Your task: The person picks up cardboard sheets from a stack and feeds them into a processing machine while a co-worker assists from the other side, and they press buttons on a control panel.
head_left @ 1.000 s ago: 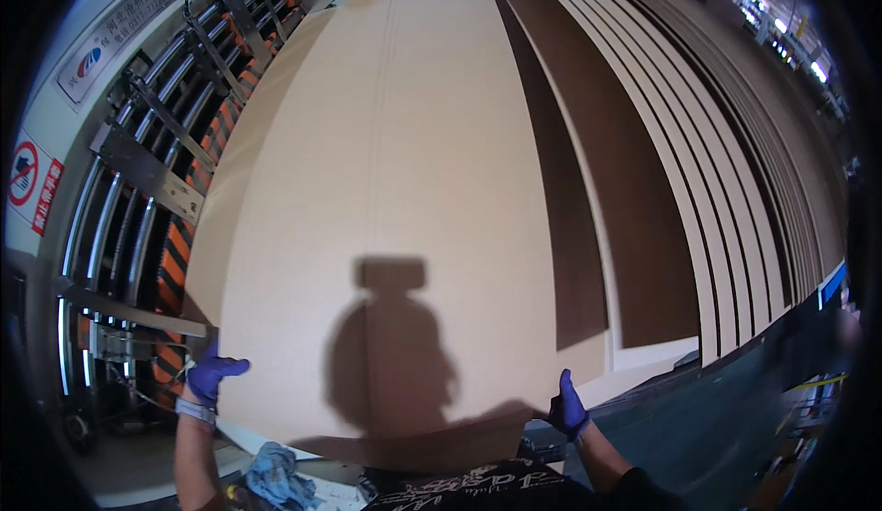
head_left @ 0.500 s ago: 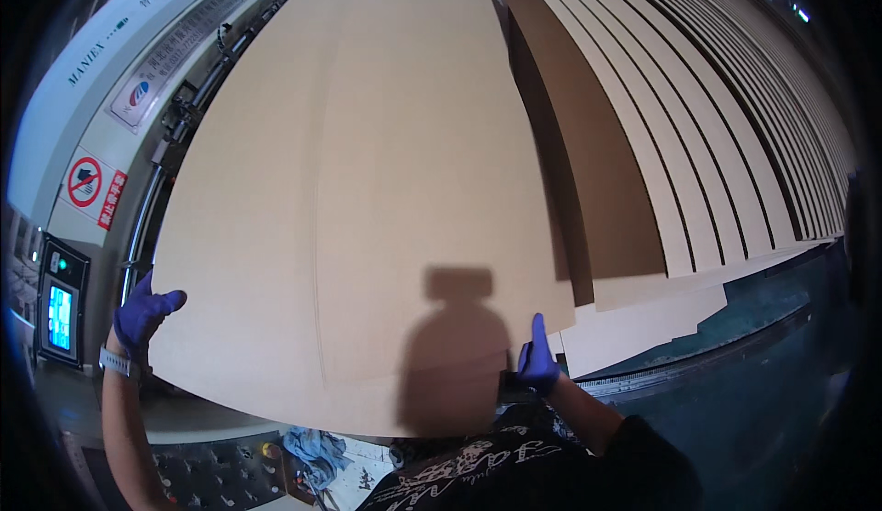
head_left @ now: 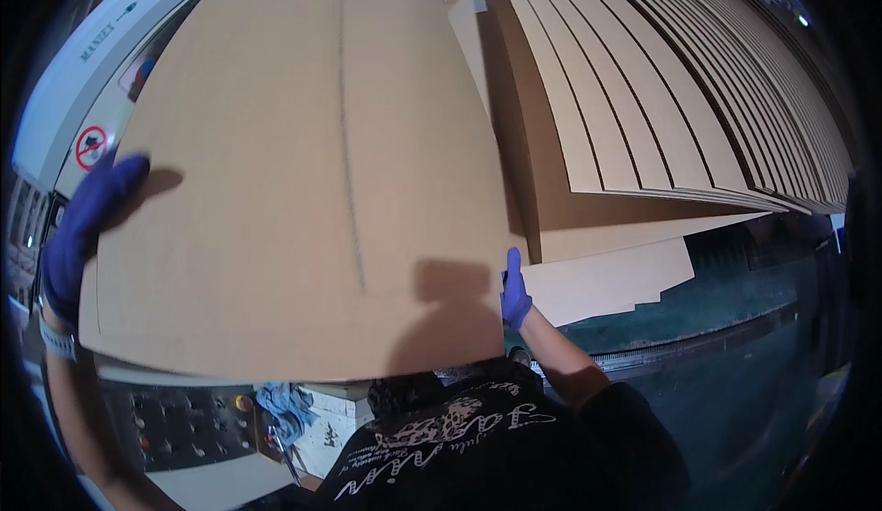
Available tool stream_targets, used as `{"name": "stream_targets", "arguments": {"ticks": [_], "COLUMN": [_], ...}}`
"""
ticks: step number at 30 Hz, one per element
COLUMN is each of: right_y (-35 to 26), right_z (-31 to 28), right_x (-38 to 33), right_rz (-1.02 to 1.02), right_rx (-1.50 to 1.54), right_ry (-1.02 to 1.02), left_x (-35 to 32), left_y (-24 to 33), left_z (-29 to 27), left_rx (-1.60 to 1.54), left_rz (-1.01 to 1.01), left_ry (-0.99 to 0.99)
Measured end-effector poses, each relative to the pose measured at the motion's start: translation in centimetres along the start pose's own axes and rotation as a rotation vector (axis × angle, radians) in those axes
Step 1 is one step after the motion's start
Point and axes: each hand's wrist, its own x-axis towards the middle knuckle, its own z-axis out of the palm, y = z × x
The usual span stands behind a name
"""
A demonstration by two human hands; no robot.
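A large tan cardboard sheet [head_left: 248, 189] with a lengthwise crease stretches in front of me, raised over part of the machine on the left. My left hand [head_left: 87, 226], in a purple glove, grips its left edge with the thumb on top; the fingers underneath are hidden. At the near right corner my right hand [head_left: 514, 292], also gloved, holds the right edge, thumb pointing up and away. A dark shadow falls across the sheet's near part.
Many cardboard sheets [head_left: 643, 88] fan out in a stack at the right, with a bent brown sheet [head_left: 524, 125] beside them. A pale machine [head_left: 92, 79] stands far left. Below lie a dark panel with knobs [head_left: 184, 428] and a blue cloth [head_left: 287, 410].
The sheet's left side has risen and shifted left with my left hand, covering more of the machine. My right hand has moved slightly away and left. The view has shifted too.
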Motion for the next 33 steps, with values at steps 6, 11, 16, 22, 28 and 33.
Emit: {"name": "stream_targets", "arguments": {"ticks": [6,11,16,22,28,33], "right_y": [-2.3,-5.4,-4.2,-8.5,-7.1,-9.1], "right_z": [-0.9,-5.0,-0.1,8.7,7.3,7.3], "right_x": [2.6,0.5,-7.3,-7.4,-2.7,-1.2], "right_rz": [-0.005,0.011,-0.194,-0.717,-0.823,-0.686], "right_rx": [-0.173,-0.353,-1.054,-1.437,-1.475,-1.308], "right_ry": [0.093,0.237,0.311,0.039,-0.018,0.034], "left_x": [7.4,13.5,15.6,14.7,3.2,6.0], "left_y": [7.2,11.9,7.9,4.7,1.5,4.8], "left_z": [3.8,11.4,18.0,22.7,43.5,49.4], "left_rx": [0.247,-0.435,-0.147,-0.808,-0.502,-0.513], "left_rz": [0.417,-0.175,0.044,-0.153,0.188,-0.081], "left_ry": [-0.235,-0.350,-0.285,-0.199,0.369,0.418]}}
